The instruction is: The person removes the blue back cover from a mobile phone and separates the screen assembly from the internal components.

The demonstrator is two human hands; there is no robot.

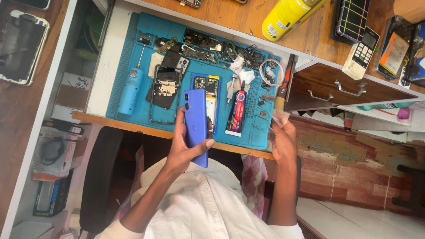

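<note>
Gripping a blue phone back cover [195, 119] along its long edges, the left hand [183, 148] wraps around it from behind, thumb pressed on the near right edge and fingers curled on the far side. The cover stands tilted, camera cut-outs toward the top, above the near edge of the blue repair mat [133, 110].

Just beyond the held cover, partly hidden by it, lies an opened phone [208, 95] showing its board and battery. Left of that grip rests a dark phone frame [164, 93], and farther left a blue electric screwdriver [130, 90] lies on the mat.

The right hand [283, 141] pinches a small clear piece of film [280, 117] between its fingertips, closed narrowly on it; what the film is exactly cannot be told. Between the two hands a glue tube [237, 110] in black and red lies on the mat. Above the right hand's pinch sit a coil of white wire [271, 71] and a brush [285, 86] with a wooden handle. Crumpled white tissue [239, 66] lies past the tube.

Well beyond both grips, on the wooden desk [318, 35], a yellow spray can [285, 17] lies on its side, with a white remote control [361, 53] to its right. An open wooden drawer [341, 90] juts out right of the right hand.
</note>
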